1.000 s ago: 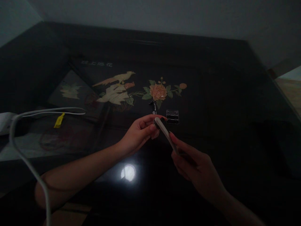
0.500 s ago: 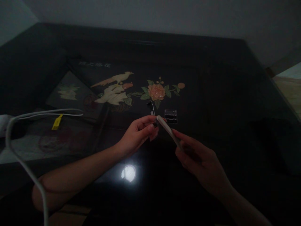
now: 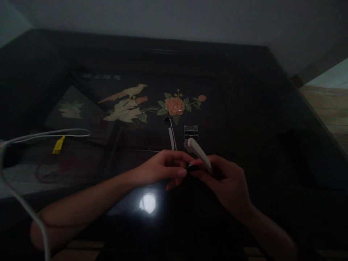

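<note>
My right hand is closed around a white curved handle, whose upper end carries a small greyish head. A small black piece sits between the fingertips of both hands. My left hand pinches this piece from the left, and the right fingertips touch its other side; its exact kind is too dark to make out. Just beyond my left hand lies a slim white-and-black stick with a dark angled head. Behind the white handle is a small clear case with dark strips in it.
The glossy dark table bears a bird figure and a pink flower figure. A white cable with a yellow tag runs down the left side. A round light reflection shows near the front.
Both hands have come nearer to me and closer together. The right fingertips now meet the black piece in my left hand. More of the slim stick shows. The view has shifted slightly.
</note>
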Available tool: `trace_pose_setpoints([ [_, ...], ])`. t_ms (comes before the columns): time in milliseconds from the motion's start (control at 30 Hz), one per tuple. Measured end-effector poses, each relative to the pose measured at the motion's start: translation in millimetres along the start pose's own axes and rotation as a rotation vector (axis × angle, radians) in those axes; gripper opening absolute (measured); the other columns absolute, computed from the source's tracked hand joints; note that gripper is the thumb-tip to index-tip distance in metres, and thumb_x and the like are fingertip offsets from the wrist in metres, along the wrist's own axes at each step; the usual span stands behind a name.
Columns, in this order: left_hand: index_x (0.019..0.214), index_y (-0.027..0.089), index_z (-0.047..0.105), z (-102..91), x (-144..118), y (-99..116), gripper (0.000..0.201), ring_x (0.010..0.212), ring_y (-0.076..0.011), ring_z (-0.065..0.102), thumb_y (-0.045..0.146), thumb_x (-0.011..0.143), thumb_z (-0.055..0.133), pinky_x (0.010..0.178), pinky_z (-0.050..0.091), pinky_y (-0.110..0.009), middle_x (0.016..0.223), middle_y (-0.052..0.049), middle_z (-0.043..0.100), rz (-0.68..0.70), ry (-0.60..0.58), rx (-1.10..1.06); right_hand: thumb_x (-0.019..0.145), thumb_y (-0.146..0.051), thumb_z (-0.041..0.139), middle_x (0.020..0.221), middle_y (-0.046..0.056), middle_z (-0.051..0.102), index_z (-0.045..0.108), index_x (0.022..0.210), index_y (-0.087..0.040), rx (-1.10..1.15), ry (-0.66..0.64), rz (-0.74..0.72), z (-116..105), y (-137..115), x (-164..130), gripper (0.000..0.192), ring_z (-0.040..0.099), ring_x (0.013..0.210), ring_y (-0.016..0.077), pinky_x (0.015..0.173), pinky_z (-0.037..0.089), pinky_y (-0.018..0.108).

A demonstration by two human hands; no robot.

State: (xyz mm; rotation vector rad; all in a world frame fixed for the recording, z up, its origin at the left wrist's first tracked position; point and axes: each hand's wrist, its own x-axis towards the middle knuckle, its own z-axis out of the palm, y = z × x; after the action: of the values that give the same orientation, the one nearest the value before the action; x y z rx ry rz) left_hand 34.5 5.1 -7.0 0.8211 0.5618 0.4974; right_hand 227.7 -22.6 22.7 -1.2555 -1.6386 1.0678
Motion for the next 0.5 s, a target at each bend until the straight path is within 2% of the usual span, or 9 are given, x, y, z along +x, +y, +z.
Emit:
trace_pose_setpoints([
  [200,0.098,0.012,0.068,-0.6,0.3,-2.5,0.049,0.044,-0.0066,0.048,0.049,0.069,0.08,0.042,0.039,-0.017,0.058,0.002,0.059,0.019,-0.02,-0.035,0.077,-0.021,0.073,0.07,-0.001,0.074,0.074,0.077,-0.021,-0.031,-0.01,-0.028,-1.7,4.2,0.6,0.001,0.067,0.06,0.0135,0.057,0.051,0.022],
  [367,0.095,0.013,0.069,-0.8,0.9,-2.4,0.044,0.046,-0.0073,0.049,0.047,0.07,0.08,0.043,0.04,-0.018,0.059,0.001,0.059,0.045,-0.036,-0.037,0.079,-0.023,0.071,0.072,0.0,0.074,0.074,0.077,-0.021,-0.05,-0.034,-0.028,-3.3,3.1,1.5,0.004,0.067,0.063,0.0151,0.059,0.052,0.024],
  [500,0.102,0.014,0.067,-0.6,0.8,-1.5,0.044,0.048,-0.0076,0.05,0.044,0.072,0.08,0.044,0.04,-0.018,0.063,0.001,0.059,0.108,-0.032,-0.038,0.081,-0.026,0.07,0.075,0.0,0.073,0.074,0.09,-0.022,-0.076,-0.031,0.003,-5.8,1.3,1.7,0.011,0.064,0.06,0.0136,0.056,0.051,0.023],
])
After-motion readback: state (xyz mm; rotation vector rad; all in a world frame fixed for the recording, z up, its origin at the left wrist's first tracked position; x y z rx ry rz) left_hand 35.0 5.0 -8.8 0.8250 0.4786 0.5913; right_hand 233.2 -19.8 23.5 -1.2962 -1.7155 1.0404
